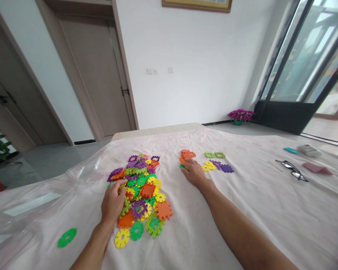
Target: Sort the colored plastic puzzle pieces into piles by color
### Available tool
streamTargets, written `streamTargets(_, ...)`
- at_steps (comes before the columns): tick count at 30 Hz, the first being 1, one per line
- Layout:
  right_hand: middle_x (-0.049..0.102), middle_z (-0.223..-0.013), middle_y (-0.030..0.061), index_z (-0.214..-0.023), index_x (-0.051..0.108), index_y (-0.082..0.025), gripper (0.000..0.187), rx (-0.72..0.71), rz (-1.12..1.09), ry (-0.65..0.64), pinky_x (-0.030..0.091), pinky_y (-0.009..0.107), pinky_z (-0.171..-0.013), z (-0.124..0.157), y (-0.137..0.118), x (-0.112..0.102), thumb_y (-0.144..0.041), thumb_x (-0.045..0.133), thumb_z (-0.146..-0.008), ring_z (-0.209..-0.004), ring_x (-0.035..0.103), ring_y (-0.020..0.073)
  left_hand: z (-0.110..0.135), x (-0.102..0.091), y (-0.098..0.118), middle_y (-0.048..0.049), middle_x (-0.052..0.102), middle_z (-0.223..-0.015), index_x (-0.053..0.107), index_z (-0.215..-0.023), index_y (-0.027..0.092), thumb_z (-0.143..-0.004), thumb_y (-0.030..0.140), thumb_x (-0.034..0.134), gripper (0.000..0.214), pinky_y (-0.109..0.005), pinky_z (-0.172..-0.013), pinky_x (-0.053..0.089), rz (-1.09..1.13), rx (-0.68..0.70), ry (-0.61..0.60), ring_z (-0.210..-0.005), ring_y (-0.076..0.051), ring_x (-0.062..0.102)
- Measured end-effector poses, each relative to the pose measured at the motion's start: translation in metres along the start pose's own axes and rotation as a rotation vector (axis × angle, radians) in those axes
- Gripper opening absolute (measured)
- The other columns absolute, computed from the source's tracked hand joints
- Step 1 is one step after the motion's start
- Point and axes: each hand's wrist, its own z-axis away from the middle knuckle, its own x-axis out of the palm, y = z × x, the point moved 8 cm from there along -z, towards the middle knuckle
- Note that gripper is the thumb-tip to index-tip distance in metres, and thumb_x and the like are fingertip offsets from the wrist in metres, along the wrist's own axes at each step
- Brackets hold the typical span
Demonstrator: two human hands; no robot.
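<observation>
My left hand [112, 200] rests at the left edge of a heap of plastic building pieces [139, 187], its fingers curled among them. Whatever those fingers grip is hidden. The heap mixes toothed squares in orange, purple and lime with round notched discs in green and yellow. Farther right, my right hand [196, 173] reaches low over the cloth, thumb and fingers closed on a green disc [181, 166], mostly covered by the hand. Just beyond its fingertips lies a small cluster of orange squares [188, 153]. Yellow discs [208, 165] lie right of that hand.
Lime squares [215, 155] and purple pieces [227, 168] form small groups at right. Glasses [293, 170], a pink cloth [317, 168] and a white packet [309, 150] lie farther right. Clear plastic packaging [45, 198] and joined green discs [67, 237] are at left on the tablecloth [256, 210].
</observation>
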Motion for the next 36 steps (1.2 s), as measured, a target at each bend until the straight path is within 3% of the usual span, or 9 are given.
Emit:
streamTargets(6, 0.068, -0.102, 0.0080, -0.099, 0.076, -0.023, 0.024, -0.038, -0.014, 0.005, 0.040, 0.029, -0.090, -0.002, -0.003, -0.003, -0.028, 0.053, -0.093, -0.099, 0.058, 0.0207, 0.000, -0.001, 0.000, -0.0059, 0.066, -0.120, 0.068, -0.110, 0.023, -0.088, 0.033, 0.046, 0.033, -0.041, -0.107, 0.043, -0.002, 0.002, 0.009, -0.117, -0.024, 0.059)
streamTargets(15, 0.071, -0.092, 0.0067, -0.084, 0.074, -0.019, 0.026, -0.072, 0.042, 0.013, 0.038, 0.027, -0.083, -0.002, -0.011, -0.006, -0.025, 0.051, -0.095, -0.091, 0.059, 0.0184, -0.001, 0.001, -0.002, -0.0070, 0.066, -0.119, 0.068, -0.110, 0.022, -0.088, 0.033, 0.045, 0.034, -0.042, -0.107, 0.044, -0.009, 0.030, 0.016, -0.116, -0.025, 0.059)
streamTargets(20, 0.071, -0.098, 0.0069, -0.089, 0.074, -0.020, 0.020, -0.099, -0.012, 0.064, 0.039, 0.028, -0.085, -0.001, -0.022, -0.011, -0.022, 0.054, -0.092, -0.094, 0.060, 0.0192, -0.001, 0.001, -0.004, -0.0061, 0.066, -0.119, 0.069, -0.110, 0.023, -0.088, 0.034, 0.046, 0.033, -0.041, -0.106, 0.044, -0.013, 0.024, 0.022, -0.115, -0.024, 0.060)
streamTargets(28, 0.070, -0.093, 0.0059, -0.089, 0.074, -0.019, 0.021, -0.276, -0.147, -0.066, 0.042, 0.026, -0.082, 0.006, -0.056, 0.004, -0.024, 0.054, -0.092, -0.091, 0.062, 0.0179, 0.000, 0.000, -0.002, -0.0062, 0.066, -0.120, 0.069, -0.110, 0.023, -0.088, 0.033, 0.046, 0.034, -0.041, -0.106, 0.044, -0.020, 0.006, 0.019, -0.116, -0.024, 0.059)
streamTargets(36, 0.070, -0.092, 0.0064, -0.087, 0.074, -0.019, 0.022, -0.272, -0.181, -0.079, 0.042, 0.026, -0.082, 0.005, -0.057, 0.006, -0.023, 0.053, -0.092, -0.090, 0.062, 0.0183, -0.001, 0.002, -0.004, -0.0066, 0.066, -0.120, 0.068, -0.111, 0.023, -0.088, 0.033, 0.045, 0.034, -0.041, -0.107, 0.043, -0.021, 0.010, 0.010, -0.116, -0.024, 0.059)
